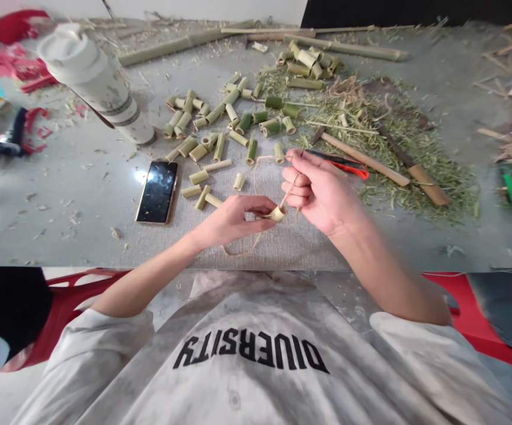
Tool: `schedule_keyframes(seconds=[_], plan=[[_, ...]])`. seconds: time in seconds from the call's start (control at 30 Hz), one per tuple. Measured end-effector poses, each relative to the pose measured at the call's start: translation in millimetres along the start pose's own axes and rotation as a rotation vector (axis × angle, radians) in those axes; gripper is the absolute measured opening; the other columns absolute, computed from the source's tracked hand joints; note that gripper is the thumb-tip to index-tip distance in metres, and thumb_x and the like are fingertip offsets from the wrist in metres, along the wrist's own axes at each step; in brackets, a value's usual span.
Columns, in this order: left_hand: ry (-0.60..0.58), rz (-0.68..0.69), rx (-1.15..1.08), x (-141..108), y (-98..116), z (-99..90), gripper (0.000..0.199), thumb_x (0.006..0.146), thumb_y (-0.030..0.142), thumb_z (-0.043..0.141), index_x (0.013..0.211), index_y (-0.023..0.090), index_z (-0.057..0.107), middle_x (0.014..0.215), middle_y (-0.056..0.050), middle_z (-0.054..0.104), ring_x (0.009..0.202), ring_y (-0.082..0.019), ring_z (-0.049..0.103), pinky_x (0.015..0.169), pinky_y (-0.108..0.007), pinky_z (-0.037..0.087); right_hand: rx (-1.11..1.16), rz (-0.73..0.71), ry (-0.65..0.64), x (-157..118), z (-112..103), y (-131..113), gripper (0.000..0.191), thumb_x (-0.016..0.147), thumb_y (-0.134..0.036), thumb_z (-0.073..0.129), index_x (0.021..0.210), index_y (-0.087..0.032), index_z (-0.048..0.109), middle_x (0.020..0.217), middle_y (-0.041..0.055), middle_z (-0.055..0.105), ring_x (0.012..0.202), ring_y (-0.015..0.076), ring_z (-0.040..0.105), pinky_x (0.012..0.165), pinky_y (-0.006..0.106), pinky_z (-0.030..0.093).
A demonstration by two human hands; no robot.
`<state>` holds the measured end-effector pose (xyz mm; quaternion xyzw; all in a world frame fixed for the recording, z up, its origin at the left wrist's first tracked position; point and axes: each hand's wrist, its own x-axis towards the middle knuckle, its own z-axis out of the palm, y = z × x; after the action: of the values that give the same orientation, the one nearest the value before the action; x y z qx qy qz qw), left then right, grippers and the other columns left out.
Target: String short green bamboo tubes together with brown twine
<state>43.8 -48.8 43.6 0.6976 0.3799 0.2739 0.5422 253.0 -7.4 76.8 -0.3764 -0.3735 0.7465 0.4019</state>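
My left hand [238, 218] is closed on a short, pale piece of bamboo tube [277, 213], its open end facing my right hand. A thin twine [285, 198] runs from that end up to my right hand [311, 189], which pinches it between thumb and forefinger with the other fingers curled. More of the twine loops behind the hands and hangs below the left hand near the table edge. Just beyond lie several cut bamboo tubes [239, 181], some green, some pale. Whether the twine passes right through the held piece is hidden by my fingers.
A phone [157, 192] lies left of my hands, with a white lidded cup [101, 82] behind it. To the right are a hammer [364, 158], a wooden-handled blade [428, 184], a black-and-red tool [348, 165] and green shavings [446, 153]. Long bamboo poles [189, 41] lie at the back.
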Motion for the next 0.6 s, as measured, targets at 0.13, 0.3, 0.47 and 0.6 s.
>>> schedule_keyframes(seconds=[0.13, 0.3, 0.47, 0.6], plan=[[-0.018, -0.076, -0.054, -1.7, -4.1, -1.3, 0.024, 0.098, 0.037, 0.074, 0.109, 0.016, 0.08, 0.1, -0.005, 0.083, 0.086, -0.014, 0.074, 0.08, -0.026, 0.056, -0.033, 0.013, 0.04, -0.6, -7.2, -1.4, 0.045, 0.097, -0.042, 0.09, 0.092, -0.026, 0.048, 0.068, -0.0112, 0.026, 0.056, 0.0076, 0.015, 0.049, 0.026, 0.012], [0.043, -0.105, -0.052, -3.4, -8.4, -0.3, 0.021, 0.093, 0.033, 0.075, 0.105, 0.016, 0.079, 0.101, -0.006, 0.084, 0.085, -0.014, 0.076, 0.078, -0.023, 0.058, -0.119, 0.018, 0.034, -5.5, -17.7, 1.9, 0.047, 0.093, -0.048, 0.093, 0.096, -0.026, 0.051, 0.068, -0.0116, 0.029, 0.054, 0.0069, 0.017, 0.049, 0.024, 0.015], [0.14, -0.024, 0.035, -7.7, -1.4, 3.9, 0.016, 0.09, 0.027, 0.074, 0.101, 0.016, 0.079, 0.094, -0.003, 0.082, 0.082, -0.012, 0.073, 0.083, -0.022, 0.063, -0.443, -0.263, 0.099, -15.9, -23.5, 9.3, 0.04, 0.104, -0.06, 0.078, 0.098, -0.028, 0.054, 0.07, -0.0081, 0.034, 0.054, 0.0102, 0.025, 0.048, 0.027, 0.022], [0.17, 0.084, 0.106, -12.3, 4.0, 6.7, 0.014, 0.09, 0.022, 0.073, 0.101, 0.017, 0.08, 0.092, -0.001, 0.081, 0.08, -0.01, 0.073, 0.085, -0.021, 0.065, -1.024, -0.611, 0.239, -21.9, -31.5, 14.7, 0.032, 0.116, -0.057, 0.058, 0.101, -0.028, 0.059, 0.071, -0.0039, 0.044, 0.057, 0.0137, 0.039, 0.057, 0.032, 0.037]])
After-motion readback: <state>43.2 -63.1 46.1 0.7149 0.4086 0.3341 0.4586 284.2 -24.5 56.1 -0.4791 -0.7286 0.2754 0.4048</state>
